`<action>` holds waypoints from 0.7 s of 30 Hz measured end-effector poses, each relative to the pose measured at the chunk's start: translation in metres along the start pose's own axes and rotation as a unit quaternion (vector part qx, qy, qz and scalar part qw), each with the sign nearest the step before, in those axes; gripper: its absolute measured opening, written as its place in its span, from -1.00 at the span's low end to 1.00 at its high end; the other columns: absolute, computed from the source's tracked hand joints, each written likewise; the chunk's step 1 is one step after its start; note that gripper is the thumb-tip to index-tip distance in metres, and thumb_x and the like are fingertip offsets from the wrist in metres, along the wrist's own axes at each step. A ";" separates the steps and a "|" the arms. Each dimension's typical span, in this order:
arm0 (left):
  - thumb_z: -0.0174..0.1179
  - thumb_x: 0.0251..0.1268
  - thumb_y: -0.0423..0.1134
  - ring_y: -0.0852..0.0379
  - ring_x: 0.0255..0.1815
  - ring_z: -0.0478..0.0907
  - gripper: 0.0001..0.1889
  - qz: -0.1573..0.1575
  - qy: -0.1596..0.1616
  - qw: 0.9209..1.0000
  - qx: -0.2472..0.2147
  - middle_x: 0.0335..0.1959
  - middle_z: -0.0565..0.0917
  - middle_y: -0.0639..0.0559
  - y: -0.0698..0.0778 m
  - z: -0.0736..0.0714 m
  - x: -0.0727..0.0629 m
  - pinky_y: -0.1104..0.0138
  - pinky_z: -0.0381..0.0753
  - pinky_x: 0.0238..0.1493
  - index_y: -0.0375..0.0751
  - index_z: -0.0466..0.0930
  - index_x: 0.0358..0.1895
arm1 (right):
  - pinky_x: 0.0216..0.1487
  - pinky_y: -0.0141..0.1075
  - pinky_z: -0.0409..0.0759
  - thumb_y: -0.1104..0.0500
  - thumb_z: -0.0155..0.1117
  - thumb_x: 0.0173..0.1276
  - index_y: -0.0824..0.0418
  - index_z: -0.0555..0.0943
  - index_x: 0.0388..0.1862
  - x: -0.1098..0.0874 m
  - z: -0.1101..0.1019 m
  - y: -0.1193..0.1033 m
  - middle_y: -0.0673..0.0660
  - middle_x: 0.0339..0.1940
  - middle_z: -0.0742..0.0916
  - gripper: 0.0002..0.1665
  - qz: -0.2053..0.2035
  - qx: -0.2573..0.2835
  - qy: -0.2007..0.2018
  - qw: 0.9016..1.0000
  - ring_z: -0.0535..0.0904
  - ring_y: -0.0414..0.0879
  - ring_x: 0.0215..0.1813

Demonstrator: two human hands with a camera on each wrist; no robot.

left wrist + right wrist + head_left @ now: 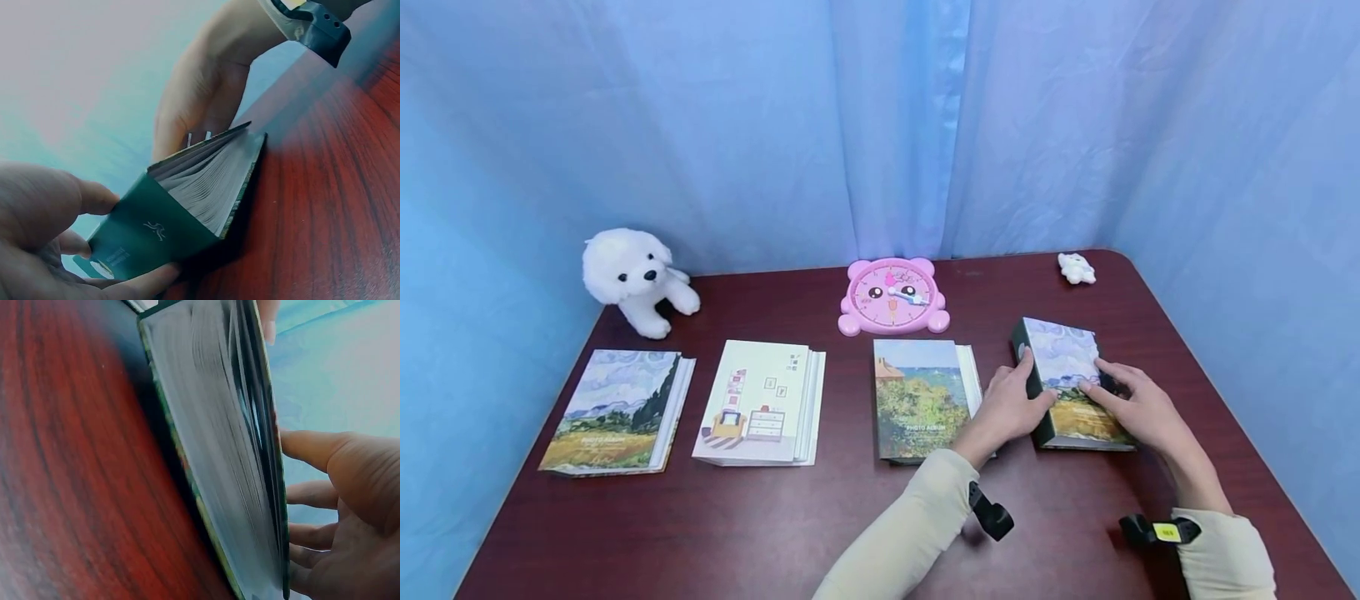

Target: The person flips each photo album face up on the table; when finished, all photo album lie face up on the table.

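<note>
At the table's right, a landscape-covered photo album [1063, 362] with a dark green spine [150, 228] is held between both hands. My left hand [1009, 402] grips the spine side, fingers spread along it in the left wrist view. On the opposite side, my right hand [1142, 404] holds the album, its thumb on the cover. In the right wrist view its fingers [312, 534] meet the cover's outer face; part of their contact is hidden. A dark shadow under the spine suggests that side is slightly raised. The page edges [212, 425] show between the covers.
Left of the left hand lies a garden-picture album [917, 400]. A white album [756, 400] and another landscape album [617, 408] lie farther left. Behind stand a white plush dog [628, 271], a pink toy clock [893, 296] and a small white toy [1077, 268].
</note>
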State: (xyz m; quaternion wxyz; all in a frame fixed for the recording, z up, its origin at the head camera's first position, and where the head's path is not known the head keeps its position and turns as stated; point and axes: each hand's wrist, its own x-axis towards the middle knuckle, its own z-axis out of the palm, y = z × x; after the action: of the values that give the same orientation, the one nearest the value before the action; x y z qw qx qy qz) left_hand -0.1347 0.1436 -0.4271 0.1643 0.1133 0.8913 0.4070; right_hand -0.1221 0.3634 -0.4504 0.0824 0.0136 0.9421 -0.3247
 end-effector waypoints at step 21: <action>0.07 0.40 0.03 0.12 0.42 0.27 -0.27 0.001 -0.010 1.000 -0.026 0.41 0.33 -0.03 -0.006 0.011 0.008 0.30 0.36 0.32 0.06 -0.04 0.54 | 0.13 0.44 0.16 -0.21 0.10 0.39 0.34 0.13 0.48 0.001 -0.001 0.002 0.61 0.36 0.21 -0.08 -0.013 -0.040 0.018 0.999 0.11 0.55 0.34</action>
State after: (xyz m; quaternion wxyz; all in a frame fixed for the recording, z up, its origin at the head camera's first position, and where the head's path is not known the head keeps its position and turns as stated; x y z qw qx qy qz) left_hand -0.1383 0.1497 -0.4403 0.1763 0.1136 0.8785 0.4293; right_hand -0.1227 0.3660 -0.4508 0.0616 0.0038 0.9559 -0.2872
